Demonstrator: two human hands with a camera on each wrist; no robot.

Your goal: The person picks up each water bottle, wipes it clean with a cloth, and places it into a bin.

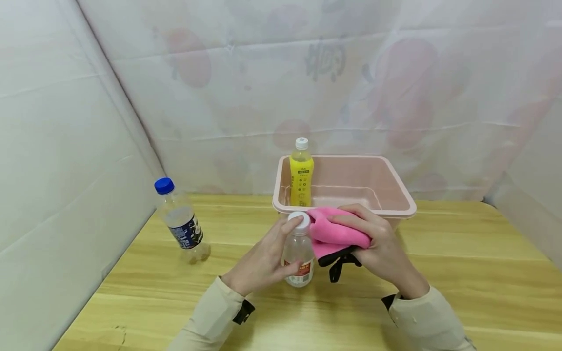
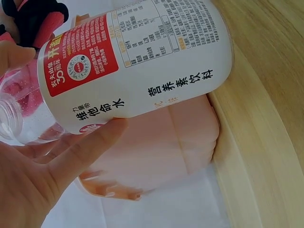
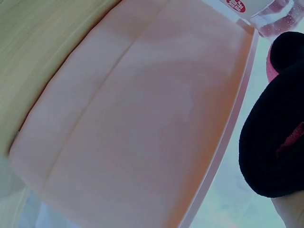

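Note:
My left hand (image 1: 263,263) holds a clear plastic bottle (image 1: 299,251) with a white cap, upright on the table. One finger lies by the cap and the thumb on the label. In the left wrist view the bottle (image 2: 161,71) shows a white and red label, with the thumb along it. On the right, my right hand (image 1: 384,243) grips a folded pink cloth (image 1: 335,234) with black edging, against the bottle's cap and neck. The right wrist view shows the cloth's black edging (image 3: 270,133) up close; most of the right hand is out of that frame.
Behind the hands stands a pink plastic basin (image 1: 397,213), with a yellow-labelled bottle (image 1: 301,180) upright at its left end. A blue-capped bottle (image 1: 184,229) stands at the left of the wooden table (image 1: 461,273). White sheeting (image 1: 246,97) encloses the back and sides.

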